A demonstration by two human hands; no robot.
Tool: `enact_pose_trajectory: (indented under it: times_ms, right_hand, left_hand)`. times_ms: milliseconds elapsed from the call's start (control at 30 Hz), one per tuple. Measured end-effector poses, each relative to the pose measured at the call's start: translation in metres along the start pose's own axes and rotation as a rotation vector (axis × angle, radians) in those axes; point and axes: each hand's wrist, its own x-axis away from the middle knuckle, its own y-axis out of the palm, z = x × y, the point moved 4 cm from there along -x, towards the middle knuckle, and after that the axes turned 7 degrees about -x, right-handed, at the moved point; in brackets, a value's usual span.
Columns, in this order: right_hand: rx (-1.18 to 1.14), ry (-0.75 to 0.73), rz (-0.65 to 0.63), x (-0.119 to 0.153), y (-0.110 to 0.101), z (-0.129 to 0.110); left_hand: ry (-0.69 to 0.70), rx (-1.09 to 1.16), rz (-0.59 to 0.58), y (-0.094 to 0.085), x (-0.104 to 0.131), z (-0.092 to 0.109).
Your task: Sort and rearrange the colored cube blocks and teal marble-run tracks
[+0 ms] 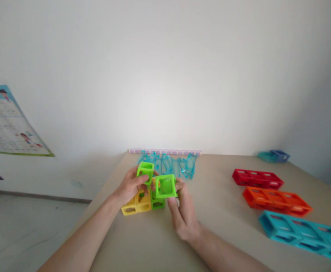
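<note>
Across the table, with the yellow blocks as our landmark, we count three joined rows well to their right, each of three open frames: one turquoise row nearest us, one orange row beyond it, one red row farthest. Those three look finished to us; the yellow and green pieces do not yet form matching separate rows. Behind the landmark lie thin blue pieces, too tangled to count. We see at least two yellow frames, partly hidden, and three green: one lower green cube just beside their right end, two held above. Our left hand curls its fingers round the left green cube; our right hand, partly closed, grips the right green cube by its side.
</note>
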Motion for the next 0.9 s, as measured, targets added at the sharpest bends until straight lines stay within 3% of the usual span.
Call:
enact_pose_trajectory:
  times_ms: [100,300,467,600,900]
  right_hand:
    - [0.062,0.055,0.084,-0.006,-0.004,0.013]
    - [0.14,0.078,0.119,-0.007,-0.003,0.025]
    - [0.127,0.041,0.135,-0.004,0.0,0.028]
    - [0.141,0.041,0.134,-0.004,0.001,0.029]
    - [0.183,0.1,0.129,-0.009,-0.005,0.029]
  left_hand:
    - [0.012,0.034,0.033,0.0,0.0,0.005]
    - [0.072,0.014,0.057,0.003,-0.001,0.011]
    - [0.104,-0.025,-0.018,0.004,0.0,0.008]
    - [0.093,-0.079,-0.006,0.004,0.004,0.006]
    - [0.15,0.059,-0.153,0.014,0.009,0.017]
